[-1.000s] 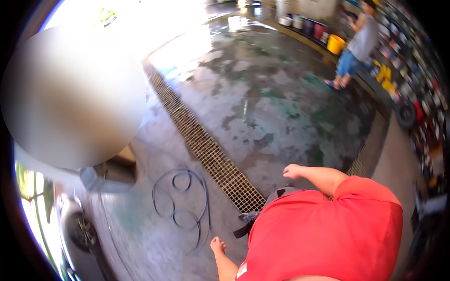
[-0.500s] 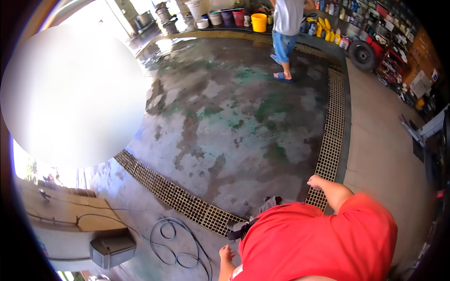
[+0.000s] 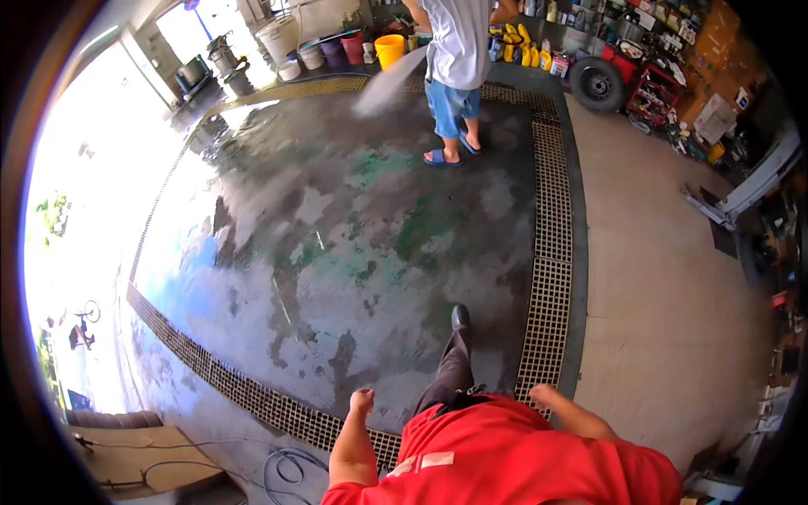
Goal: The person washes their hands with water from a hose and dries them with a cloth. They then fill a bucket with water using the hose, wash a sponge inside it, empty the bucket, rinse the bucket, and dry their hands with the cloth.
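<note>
Left hand [image 3: 362, 402] looks curled into a loose fist, hanging over the wet floor [image 3: 379, 295] just in front of the body. Scanning from the far left: a super bright, washed-out opening with a bicycle [image 3: 90, 313] out in the glare. Below that there's a tan board [image 3: 156, 459], plus a hose [image 3: 268, 475] looped on the ground near it. Metal drain grate [image 3: 551, 210] edges the wet floor, one strip slanting along the lower left toward the left forearm, another running down the right side. Up top, a row of buckets [image 3: 351, 49] stands by the wall, with a yellow bucket [image 3: 390, 52] near the right end. Close to that, a misty spray [image 3: 389, 84] fans out to the left of another person [image 3: 459, 50] in a grey top, blue shorts and blue slippers. Nearer, the wearer's dark shoe [image 3: 459, 317] is out on the wet floor. Right hand [image 3: 543, 394] sits over the right grate strip; too small and turned away, so can't tell if it's open or curled. Past it: yellow bottles [image 3: 526, 54] along the back, a black tyre [image 3: 579, 82] on its wheel, then a red cart [image 3: 652, 94] stuffed with bits.
</note>
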{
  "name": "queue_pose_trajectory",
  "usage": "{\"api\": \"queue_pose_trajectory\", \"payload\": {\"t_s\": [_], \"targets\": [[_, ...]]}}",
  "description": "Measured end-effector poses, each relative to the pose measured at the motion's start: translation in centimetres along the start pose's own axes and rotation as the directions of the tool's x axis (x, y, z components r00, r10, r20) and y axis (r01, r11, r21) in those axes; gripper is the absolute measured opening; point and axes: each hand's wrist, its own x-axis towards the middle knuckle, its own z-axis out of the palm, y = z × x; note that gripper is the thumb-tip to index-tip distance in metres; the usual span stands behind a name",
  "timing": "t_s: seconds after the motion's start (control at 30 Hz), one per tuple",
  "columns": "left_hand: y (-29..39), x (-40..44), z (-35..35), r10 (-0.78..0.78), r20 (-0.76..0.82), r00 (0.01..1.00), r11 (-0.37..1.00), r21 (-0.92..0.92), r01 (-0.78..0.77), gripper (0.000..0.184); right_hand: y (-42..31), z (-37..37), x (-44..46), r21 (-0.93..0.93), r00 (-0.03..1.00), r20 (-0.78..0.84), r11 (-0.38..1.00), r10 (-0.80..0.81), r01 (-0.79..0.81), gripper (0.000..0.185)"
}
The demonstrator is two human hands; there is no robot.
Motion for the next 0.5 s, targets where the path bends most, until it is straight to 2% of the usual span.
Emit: {"api": "queue_pose_trajectory", "payload": {"t_s": [0.03,0.07,0.1,0.13,0.17,0.2,0.27,0.33,0.37,0.4,0.47,0.5], "targets": [[2.4,1.8,0.9,0.011,0.005,1.000,1.000,0.000,-0.011,0.037,-0.2,-0.7,-0.1,0.020,0.997,0.034,0.997,0.073,-0.074,0.016],[5.0,4.1,2.0,0.061,0.007,0.998,0.997,0.047,-0.061,0.037,4.0,-1.4,3.7,-0.151,0.991,0.099,0.983,-0.086,0.100,0.014],[7.9,5.9,2.8,0.113,0.012,0.993,0.989,0.096,-0.114,0.037,8.0,-2.2,7.4,-0.299,0.957,0.161,0.912,-0.242,0.281,0.013],[11.2,6.7,3.6,0.040,0.067,0.997,0.995,0.093,-0.047,0.037,5.4,-4.1,4.6,-0.078,0.986,0.113,0.988,-0.125,0.135,0.012],[14.6,7.7,4.0,0.059,0.167,0.984,0.983,0.161,-0.086,0.036,2.6,-6.0,1.6,0.189,0.998,0.062,0.982,-0.004,-0.008,0.012],[17.2,8.6,4.7,0.030,0.169,0.985,0.991,0.124,-0.051,0.034,0.5,-8.0,-1.0,0.431,0.993,0.011,0.896,0.115,-0.109,0.011],[23.5,10.4,6.9,0.006,0.179,0.984,0.996,0.085,-0.022,0.032,-0.7,-12.7,-1.3,0.462,0.992,-0.033,0.882,0.120,-0.091,0.012],[29.4,13.7,8.5,0.117,0.255,0.960,0.952,0.247,-0.181,0.027,-2.1,-16.5,-0.2,0.497,0.991,-0.061,0.864,0.121,-0.075,0.012],[32.0,15.6,9.7,0.219,0.315,0.923,0.859,0.386,-0.336,0.024,-3.6,-18.6,-0.4,0.595,0.967,-0.167,0.801,0.195,-0.058,0.013],[35.5,16.3,10.2,0.269,0.349,0.898,0.814,0.417,-0.406,0.022,-4.6,-19.3,-0.8,0.681,0.926,-0.255,0.731,0.278,-0.032,0.013],[43.2,16.8,11.0,0.364,0.412,0.835,0.704,0.465,-0.537,0.020,-6.4,-20.2,0.0,0.704,0.916,-0.216,0.704,0.338,-0.093,0.020],[45.9,18.6,12.0,0.482,0.455,0.749,0.524,0.535,-0.663,0.020,-7.3,-20.9,0.3,0.719,0.899,-0.196,0.681,0.392,-0.140,0.028]]}}
